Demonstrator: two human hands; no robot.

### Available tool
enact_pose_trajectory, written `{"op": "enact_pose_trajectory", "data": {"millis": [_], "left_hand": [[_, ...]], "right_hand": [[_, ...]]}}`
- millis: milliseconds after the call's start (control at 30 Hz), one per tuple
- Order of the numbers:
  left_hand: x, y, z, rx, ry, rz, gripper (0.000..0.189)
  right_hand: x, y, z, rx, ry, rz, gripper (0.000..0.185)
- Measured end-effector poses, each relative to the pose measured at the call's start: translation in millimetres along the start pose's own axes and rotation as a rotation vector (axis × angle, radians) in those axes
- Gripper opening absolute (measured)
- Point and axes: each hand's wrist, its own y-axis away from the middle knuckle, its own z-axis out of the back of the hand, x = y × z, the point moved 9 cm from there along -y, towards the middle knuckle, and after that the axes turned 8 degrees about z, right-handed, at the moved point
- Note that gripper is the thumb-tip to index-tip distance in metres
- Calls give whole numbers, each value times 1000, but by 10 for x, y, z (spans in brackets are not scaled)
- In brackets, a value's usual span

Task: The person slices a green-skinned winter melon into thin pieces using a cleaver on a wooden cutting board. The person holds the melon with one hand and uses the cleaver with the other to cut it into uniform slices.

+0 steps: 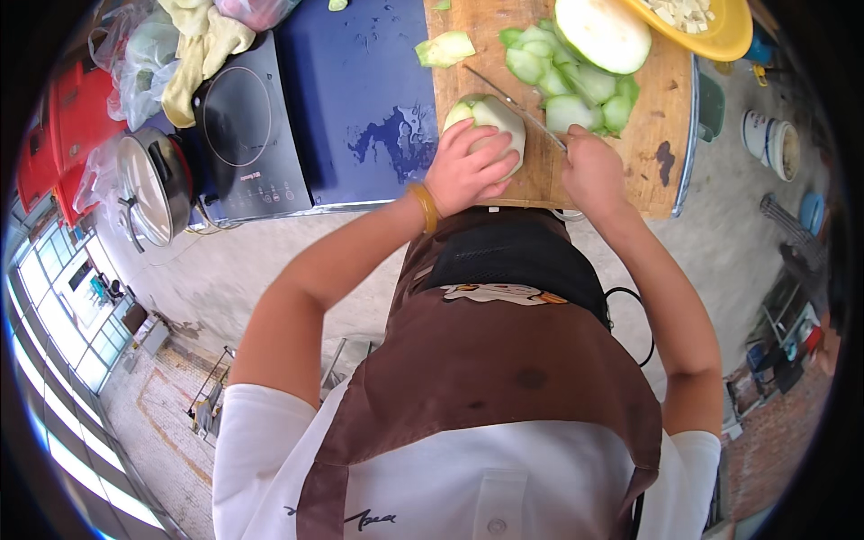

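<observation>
On the wooden cutting board [547, 185], my left hand [471, 162] holds a partly peeled pale green gourd [506, 121], fingers spread over its near side. My right hand [594, 165] grips the handle of a knife [516, 104], whose narrow-looking blade points up and left, just right of the gourd. A pile of green peel slices [574, 84] lies beyond the knife. Behind the pile rests a large gourd piece [603, 30], its white cut face upward. One separate peel slice [445, 49] sits near the board's left edge.
A yellow dish [732, 30] with small pale cubes overlaps the board's far right. Left of the board are a wet blue tabletop [358, 88] and a black induction cooker [253, 135]. Farther left stand a lidded steel pot [152, 185], plastic bags [145, 61] and a yellowish cloth [202, 40].
</observation>
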Motion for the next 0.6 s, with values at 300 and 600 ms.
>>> {"op": "enact_pose_trajectory", "data": {"millis": [300, 600], "left_hand": [[135, -67, 101, 59, -52, -371, 32], [318, 454, -230, -226, 53, 357, 36]], "right_hand": [[227, 234, 273, -86, 61, 78, 20], [794, 292, 502, -102, 256, 315, 43]]}}
